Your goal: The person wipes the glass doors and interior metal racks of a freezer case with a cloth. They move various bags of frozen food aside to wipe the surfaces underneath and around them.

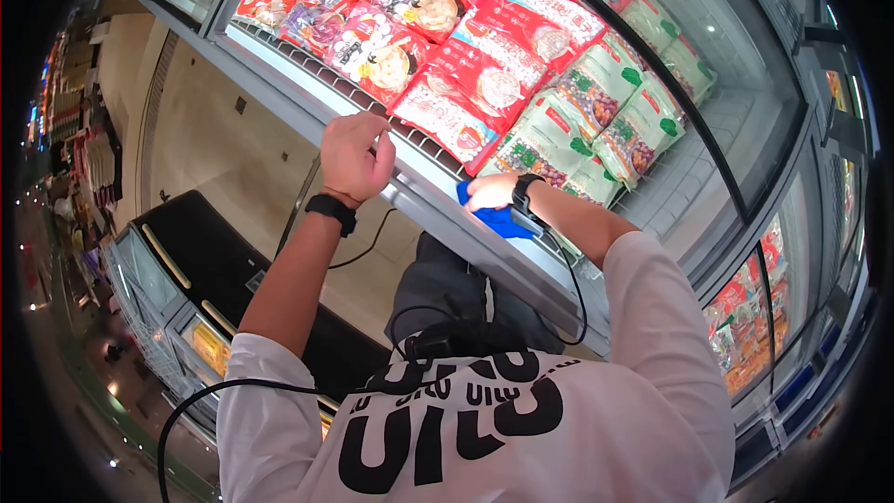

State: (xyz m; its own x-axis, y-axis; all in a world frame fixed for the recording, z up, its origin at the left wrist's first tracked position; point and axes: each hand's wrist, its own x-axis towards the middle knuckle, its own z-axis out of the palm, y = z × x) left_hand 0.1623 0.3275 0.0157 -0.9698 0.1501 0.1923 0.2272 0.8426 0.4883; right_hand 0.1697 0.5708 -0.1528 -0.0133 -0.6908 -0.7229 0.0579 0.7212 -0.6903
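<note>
My right hand (492, 191) is closed on a blue cloth (504, 222), pressed onto the pale inner ledge of an open chest freezer (438, 203). My left hand (358, 158) is curled like a fist at the freezer's front edge, to the left of the cloth; its fingertips are hidden. Just beyond both hands, red and white frozen food bags (450, 116) lie behind a wire rack (430, 146). Clear bags of mixed vegetables (540, 142) with green print sit close to my right hand.
A dark-edged glass lid (694, 116) crosses the freezer's right side. Another freezer with red packages (750, 317) stands at the right. A black-topped cabinet (209, 251) is at lower left. Black cables (579, 284) hang near my right arm and waist.
</note>
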